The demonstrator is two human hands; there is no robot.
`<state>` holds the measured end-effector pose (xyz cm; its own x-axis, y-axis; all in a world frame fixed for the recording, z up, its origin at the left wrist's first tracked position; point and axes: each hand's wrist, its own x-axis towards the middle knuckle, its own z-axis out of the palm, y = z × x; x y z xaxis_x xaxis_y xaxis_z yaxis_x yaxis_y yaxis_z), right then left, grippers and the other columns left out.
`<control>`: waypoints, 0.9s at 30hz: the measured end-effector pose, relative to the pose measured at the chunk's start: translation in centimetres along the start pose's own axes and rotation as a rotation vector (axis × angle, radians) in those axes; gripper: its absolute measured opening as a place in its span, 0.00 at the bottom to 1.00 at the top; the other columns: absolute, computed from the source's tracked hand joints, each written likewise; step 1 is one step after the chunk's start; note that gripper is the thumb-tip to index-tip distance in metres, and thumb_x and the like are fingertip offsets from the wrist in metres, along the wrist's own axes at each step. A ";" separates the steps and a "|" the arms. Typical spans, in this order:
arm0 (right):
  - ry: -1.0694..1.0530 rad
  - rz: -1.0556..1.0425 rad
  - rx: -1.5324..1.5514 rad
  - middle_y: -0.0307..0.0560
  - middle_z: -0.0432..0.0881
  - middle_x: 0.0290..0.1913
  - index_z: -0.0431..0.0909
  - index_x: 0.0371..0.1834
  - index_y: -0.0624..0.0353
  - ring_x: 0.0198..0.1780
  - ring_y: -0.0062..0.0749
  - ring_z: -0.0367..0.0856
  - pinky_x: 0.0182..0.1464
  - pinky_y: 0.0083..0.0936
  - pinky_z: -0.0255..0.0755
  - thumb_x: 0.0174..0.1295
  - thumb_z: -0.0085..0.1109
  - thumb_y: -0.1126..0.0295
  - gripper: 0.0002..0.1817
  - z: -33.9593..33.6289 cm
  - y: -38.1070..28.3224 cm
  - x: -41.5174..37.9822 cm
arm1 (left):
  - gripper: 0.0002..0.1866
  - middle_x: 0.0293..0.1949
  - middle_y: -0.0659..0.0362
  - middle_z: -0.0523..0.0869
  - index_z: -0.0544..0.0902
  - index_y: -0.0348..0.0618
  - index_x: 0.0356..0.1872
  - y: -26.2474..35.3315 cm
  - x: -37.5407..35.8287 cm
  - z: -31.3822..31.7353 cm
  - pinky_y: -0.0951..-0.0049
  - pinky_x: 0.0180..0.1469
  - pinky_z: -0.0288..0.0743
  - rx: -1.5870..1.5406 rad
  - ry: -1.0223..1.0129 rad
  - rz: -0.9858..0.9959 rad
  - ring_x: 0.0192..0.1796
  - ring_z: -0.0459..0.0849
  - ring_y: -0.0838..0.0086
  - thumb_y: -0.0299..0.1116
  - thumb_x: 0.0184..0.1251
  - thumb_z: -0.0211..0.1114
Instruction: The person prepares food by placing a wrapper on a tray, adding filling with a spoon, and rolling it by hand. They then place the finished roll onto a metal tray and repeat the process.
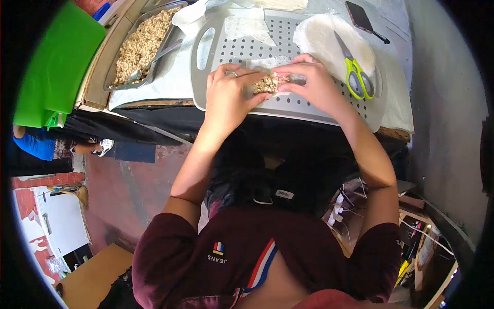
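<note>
A small heap of crumbly, light-brown filling [267,84] lies on a thin white wrapper [266,63] on the grey perforated tray [200,85]. My left hand [230,95] is at the heap's left end, fingers curled round it, with a ring on one finger. From the right, my right hand [311,82] pinches the heap and wrapper edge between thumb and fingers. Green-handled scissors [355,72] lie to the right, partly over a round white sheet [321,41]. Another white wrapper piece [247,27] rests at the tray's upper left.
A metal pan of filling [141,49] with a spoon [167,50] stands on the left, beside a white cup [189,18]. A phone [359,16] lies at the upper right. A green panel [56,62] and part of a person [38,146] are at the far left.
</note>
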<state>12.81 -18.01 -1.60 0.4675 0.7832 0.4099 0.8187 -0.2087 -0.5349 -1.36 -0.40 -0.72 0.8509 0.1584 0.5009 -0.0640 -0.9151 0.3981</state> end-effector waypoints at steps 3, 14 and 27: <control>-0.031 -0.067 0.004 0.42 0.89 0.39 0.90 0.46 0.48 0.48 0.40 0.78 0.55 0.34 0.73 0.52 0.74 0.65 0.16 -0.5 0.1 0.1 | 0.18 0.46 0.66 0.91 0.91 0.56 0.46 -0.5 -0.3 0.5 0.61 0.61 0.66 -0.005 -0.012 0.036 0.58 0.78 0.63 0.41 0.52 0.78; 0.135 0.238 0.048 0.47 0.88 0.40 0.88 0.47 0.56 0.44 0.39 0.80 0.51 0.34 0.73 0.58 0.68 0.70 0.13 -3.5 -0.9 -1.8 | 0.14 0.38 0.57 0.91 0.91 0.48 0.43 -2.3 -1.0 -3.3 0.67 0.52 0.76 -0.160 -0.029 -0.120 0.48 0.83 0.62 0.30 0.54 0.77; 0.033 0.522 -0.138 0.54 0.85 0.36 0.81 0.36 0.61 0.42 0.51 0.84 0.46 0.42 0.75 0.61 0.62 0.64 0.11 -0.4 -0.8 -1.5 | 0.14 0.32 0.60 0.86 0.85 0.47 0.33 -2.3 -1.3 -2.8 0.59 0.51 0.67 0.312 -0.010 -0.255 0.44 0.80 0.60 0.45 0.56 0.74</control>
<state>11.57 -19.24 -1.43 0.8320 0.5369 0.1397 0.5102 -0.6416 -0.5728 -3.74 2.53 -0.16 0.8241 0.3925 0.4083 0.3098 -0.9159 0.2551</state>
